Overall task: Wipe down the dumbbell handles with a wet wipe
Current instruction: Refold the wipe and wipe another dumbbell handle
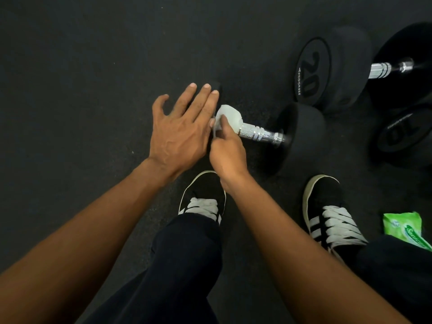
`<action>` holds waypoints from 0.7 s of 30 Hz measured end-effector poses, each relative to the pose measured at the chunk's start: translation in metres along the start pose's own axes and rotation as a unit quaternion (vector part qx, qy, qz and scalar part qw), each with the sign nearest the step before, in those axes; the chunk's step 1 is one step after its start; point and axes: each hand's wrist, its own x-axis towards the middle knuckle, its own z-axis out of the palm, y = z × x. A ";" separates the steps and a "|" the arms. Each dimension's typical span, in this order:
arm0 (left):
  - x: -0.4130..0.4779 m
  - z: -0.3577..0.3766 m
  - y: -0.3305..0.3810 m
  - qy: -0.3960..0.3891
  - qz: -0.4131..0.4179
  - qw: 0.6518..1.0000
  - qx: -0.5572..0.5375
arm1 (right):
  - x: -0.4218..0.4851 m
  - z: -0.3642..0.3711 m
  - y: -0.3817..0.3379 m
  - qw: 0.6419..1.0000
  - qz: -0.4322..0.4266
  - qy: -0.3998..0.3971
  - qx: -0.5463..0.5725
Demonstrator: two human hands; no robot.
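The dumbbell (pixel 301 136) lies on the floor (pixel 93 66) at mid-scene. The right grip (pixel 228 153) clasps the wet wipe (pixel 228 116) around the left end of its handle (pixel 257 134). The left grip (pixel 180 129), released with fingers straight, lies flat over the left head (pixel 217 85).

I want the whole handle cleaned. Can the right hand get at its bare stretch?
Probably yes: the right hand holds the wipe round the handle, and nothing covers the bare metal beside it.
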 end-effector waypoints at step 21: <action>0.000 0.006 0.001 0.033 -0.003 0.999 0.005 | 0.007 -0.005 0.001 0.799 0.278 -0.022 0.532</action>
